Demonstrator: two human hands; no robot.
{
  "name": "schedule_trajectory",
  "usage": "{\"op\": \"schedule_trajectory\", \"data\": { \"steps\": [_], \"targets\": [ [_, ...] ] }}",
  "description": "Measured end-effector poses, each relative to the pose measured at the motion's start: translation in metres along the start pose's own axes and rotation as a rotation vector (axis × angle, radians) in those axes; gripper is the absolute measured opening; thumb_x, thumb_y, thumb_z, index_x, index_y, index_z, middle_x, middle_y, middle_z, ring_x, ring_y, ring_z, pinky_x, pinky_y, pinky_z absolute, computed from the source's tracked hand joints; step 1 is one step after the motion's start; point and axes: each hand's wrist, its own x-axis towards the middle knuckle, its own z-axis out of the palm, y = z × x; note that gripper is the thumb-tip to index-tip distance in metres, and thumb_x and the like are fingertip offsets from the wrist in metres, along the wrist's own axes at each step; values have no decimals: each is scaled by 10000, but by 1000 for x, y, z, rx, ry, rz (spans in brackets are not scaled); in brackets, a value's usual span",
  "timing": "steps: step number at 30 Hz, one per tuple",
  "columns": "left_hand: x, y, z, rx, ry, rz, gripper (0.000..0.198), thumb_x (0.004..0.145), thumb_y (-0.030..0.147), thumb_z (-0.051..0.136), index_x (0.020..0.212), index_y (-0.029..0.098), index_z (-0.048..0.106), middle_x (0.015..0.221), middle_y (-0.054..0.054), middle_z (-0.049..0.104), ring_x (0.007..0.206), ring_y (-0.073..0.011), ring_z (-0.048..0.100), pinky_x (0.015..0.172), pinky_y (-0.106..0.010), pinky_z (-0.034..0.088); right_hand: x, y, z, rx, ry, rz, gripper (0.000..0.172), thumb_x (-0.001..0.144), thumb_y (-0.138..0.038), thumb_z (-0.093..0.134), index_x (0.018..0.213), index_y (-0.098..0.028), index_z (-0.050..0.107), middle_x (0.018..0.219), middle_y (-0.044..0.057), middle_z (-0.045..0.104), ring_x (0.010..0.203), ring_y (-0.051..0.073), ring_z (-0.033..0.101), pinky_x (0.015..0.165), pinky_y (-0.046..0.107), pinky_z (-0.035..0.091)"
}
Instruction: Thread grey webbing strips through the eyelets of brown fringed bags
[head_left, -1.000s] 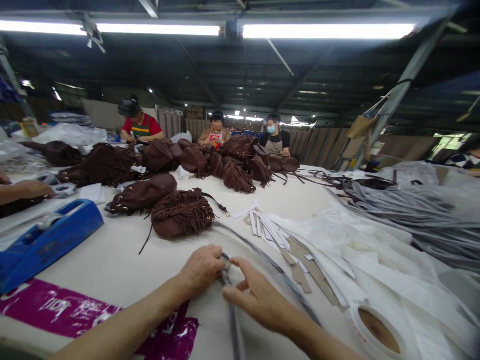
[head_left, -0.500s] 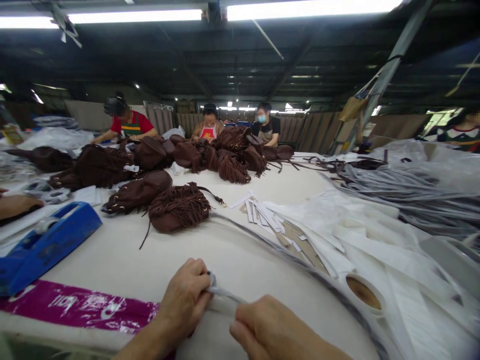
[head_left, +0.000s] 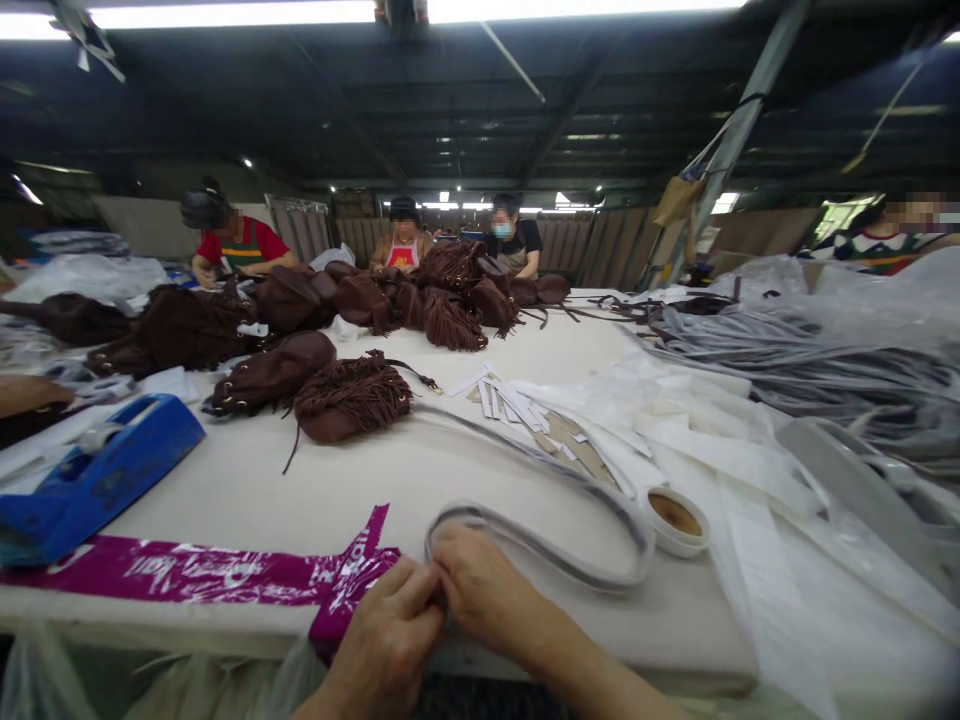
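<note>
Strap (head_left: 640, 540): near end pinched in left hand (head_left: 397, 630) and right hand (head_left: 487, 585), touching; only part gathered, I'd judge, long loop lying loose on table (head_left: 360, 490)

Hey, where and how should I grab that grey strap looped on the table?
Probably pinch the grey strap at its rounded right bend, coming from the near side: that bend bows away from the left hand and right hand, while the white roll sits close by on the right, leaving less finger room there.
</note>
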Motion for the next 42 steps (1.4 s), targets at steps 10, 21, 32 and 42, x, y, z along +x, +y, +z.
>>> {"op": "schedule_trajectory", "data": {
  "steps": [10, 21, 32, 42],
  "targets": [
    [17, 16, 26, 61, 71, -98, 214, 821, 107, 497, 627, 197, 480, 771, -47, 546, 752, -192, 503, 610, -314, 421, 32, 27, -20, 522, -275, 157, 158, 657, -47, 576, 652, -185, 653, 456, -86, 476, 439, 92, 449, 473, 190, 355],
    [26, 14, 43, -38, 35, -152, 179, 812, 72, 580, 686, 178, 509, 814, -33, 546, 795, -192, 510, 640, -296, 424, -34, 50, -34, 539, -125, -144, 428, 654, 7, 485, 1017, -213, 536, 943, 2, 642, 846, 150, 589, 737, 230, 432],
    [21, 9, 40, -258, 119, -321, 241, 695, 36, 537, 842, 210, 457, 803, -18, 519, 760, -193, 506, 666, -294, 431, -36, 52, -31, 491, -113, -201, 233, 742, -113, 643, 941, -212, 572, 834, -44, 628, 738, 127, 558, 670, 200, 397],
    [48, -35, -24, -311, -332, -5, 577, 696, -6, 394, 1215, 224, 499, 1252, -65, 564, 1210, -226, 456, 972, -369, 408, -31, 46, -19, 111, -63, -377, 127, 783, -78, 603, 731, -178, 543, 864, 37, 645, 816, 168, 591, 735, 235, 433]
  ]
}}
